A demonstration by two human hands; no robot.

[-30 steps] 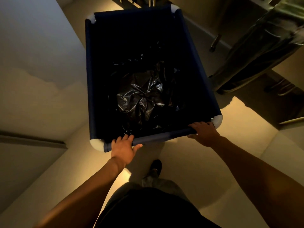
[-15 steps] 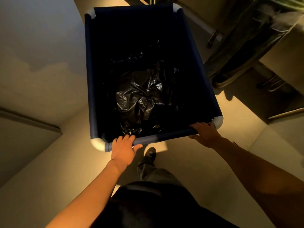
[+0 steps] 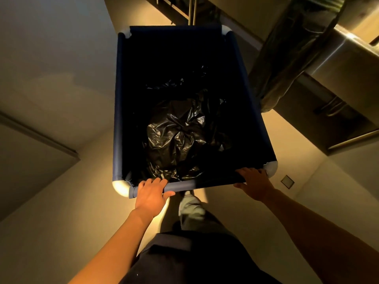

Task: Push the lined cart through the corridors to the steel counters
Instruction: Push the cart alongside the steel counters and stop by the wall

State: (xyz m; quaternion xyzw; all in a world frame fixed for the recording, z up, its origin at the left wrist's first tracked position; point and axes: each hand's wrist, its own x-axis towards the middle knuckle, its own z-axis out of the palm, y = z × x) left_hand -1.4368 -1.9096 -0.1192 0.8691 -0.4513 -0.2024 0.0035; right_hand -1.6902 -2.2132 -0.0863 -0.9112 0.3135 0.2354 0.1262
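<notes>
The cart (image 3: 117, 111) is a deep bin of dark blue fabric on a frame with white corner joints, seen from above in front of me. A crumpled black plastic liner (image 3: 180, 138) lies in its bottom. My left hand (image 3: 150, 194) grips the near rim bar close to the left corner. My right hand (image 3: 254, 181) holds the same bar beside the right corner. A steel counter (image 3: 346, 56) stands just right of the cart's far end.
Another person's trouser leg (image 3: 287, 58) stands between the cart and the steel counter. A pale wall (image 3: 51, 58) runs along the left. A floor drain cover (image 3: 287, 181) sits at the right. Metal legs (image 3: 192, 9) rise beyond the cart.
The cart has rolled forward past the other person's legs, and the steel counter has come into view at the right. Both hands keep their hold on the rim bar.
</notes>
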